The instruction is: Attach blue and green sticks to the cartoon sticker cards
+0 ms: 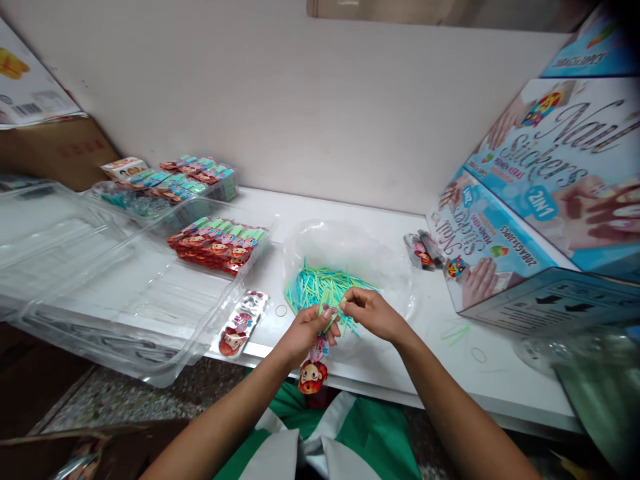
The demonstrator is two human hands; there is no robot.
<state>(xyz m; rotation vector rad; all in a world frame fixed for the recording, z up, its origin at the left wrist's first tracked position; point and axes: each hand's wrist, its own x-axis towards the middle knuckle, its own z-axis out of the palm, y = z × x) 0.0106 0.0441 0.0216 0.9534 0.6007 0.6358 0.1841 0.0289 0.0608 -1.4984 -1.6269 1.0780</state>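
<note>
My left hand (316,328) is closed around a small printed packet (313,377) with a red-haired cartoon figure, which hangs below the fingers. Thin green sticks (326,298) poke up from that same grip. Close beside it, my right hand (367,310) pinches its fingertips together; what they hold, if anything, is too small to make out. Behind both hands, a clear plastic bag (345,237) lies spread open around a heap of green and blue thin sticks (310,283). A flat packet of the same print (243,323) rests on the table to the left.
At left, a large clear plastic tray (165,373) overhangs the table edge. Stacked filled packets (220,243) stand near it. Nail sticker boxes (500,247) rise at right, with dark packets (424,250) beside them. Rubber bands (479,355) and loose green sticks (456,335) lie on the white table (430,370).
</note>
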